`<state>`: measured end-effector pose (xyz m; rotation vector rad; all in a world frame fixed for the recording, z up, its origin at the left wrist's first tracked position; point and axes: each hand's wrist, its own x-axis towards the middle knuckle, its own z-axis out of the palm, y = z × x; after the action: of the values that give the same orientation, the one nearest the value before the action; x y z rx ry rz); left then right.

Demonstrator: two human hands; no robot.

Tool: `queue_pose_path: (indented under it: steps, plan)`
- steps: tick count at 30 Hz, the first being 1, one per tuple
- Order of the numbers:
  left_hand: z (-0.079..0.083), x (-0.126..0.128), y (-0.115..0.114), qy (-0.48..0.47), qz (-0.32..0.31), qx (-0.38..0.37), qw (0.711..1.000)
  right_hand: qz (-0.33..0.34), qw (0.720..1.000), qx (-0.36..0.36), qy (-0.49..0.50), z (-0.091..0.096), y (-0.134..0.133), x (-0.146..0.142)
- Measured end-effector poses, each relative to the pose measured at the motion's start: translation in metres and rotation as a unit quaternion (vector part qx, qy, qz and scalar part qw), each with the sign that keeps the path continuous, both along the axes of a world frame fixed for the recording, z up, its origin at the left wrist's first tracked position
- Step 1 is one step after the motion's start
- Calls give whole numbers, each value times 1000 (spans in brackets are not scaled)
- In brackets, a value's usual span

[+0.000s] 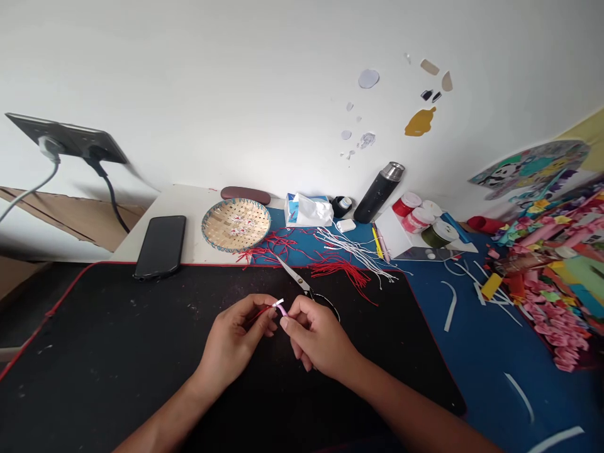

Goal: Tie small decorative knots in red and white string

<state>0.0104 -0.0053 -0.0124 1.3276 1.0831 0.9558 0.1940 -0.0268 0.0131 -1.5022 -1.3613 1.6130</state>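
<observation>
Head view: a red-edged black mat [117, 358] spreads across the foreground, with the left hand [233, 343] and right hand [323, 336] close together over it. Beyond sit a woven basket [214, 229], a dark phone [161, 246] overlapping the mat's far edge, and scissors [295, 275] partly hidden behind the right hand. The left thumb and forefinger close on a thin red cord [258, 314], a small white piece [278, 303] at their tips; the right ones pinch a lilac strip [282, 310], between both hands, beside the white piece.
</observation>
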Motion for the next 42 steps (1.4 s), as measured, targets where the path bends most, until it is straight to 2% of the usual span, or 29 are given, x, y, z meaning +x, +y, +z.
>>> queue_pose_path:
  steps: [3, 7, 12, 16, 25, 33, 36, 42]
  plan:
    - [-1, -1, -1, 30, 19, 31, 999, -49, 994, -54, 87, -4, -3, -9]
    - [0, -1, -1, 64, 41, 41, 996, -114, 969, -94, 198, -9, -8, -25]
    - [3, 3, 0, 15, 61, -29, 998, -178, 934, -134, 277, -16, -16, -42]
    - [3, 4, 3, -24, 52, -82, 995, -187, 931, -132, 284, -20, -18, -45]
    - [4, 5, 10, -124, 22, -133, 983, -147, 963, -62, 218, -22, -13, -28]
    - [2, 3, 11, -173, 0, -183, 968, -73, 995, 52, 52, -21, -10, -10]
    - [2, 2, 12, -178, -2, -201, 963, -45, 993, 106, -24, -22, -8, -3]
    - [1, 0, 13, -167, -14, -214, 962, -6, 970, 202, -135, -24, -7, 5]
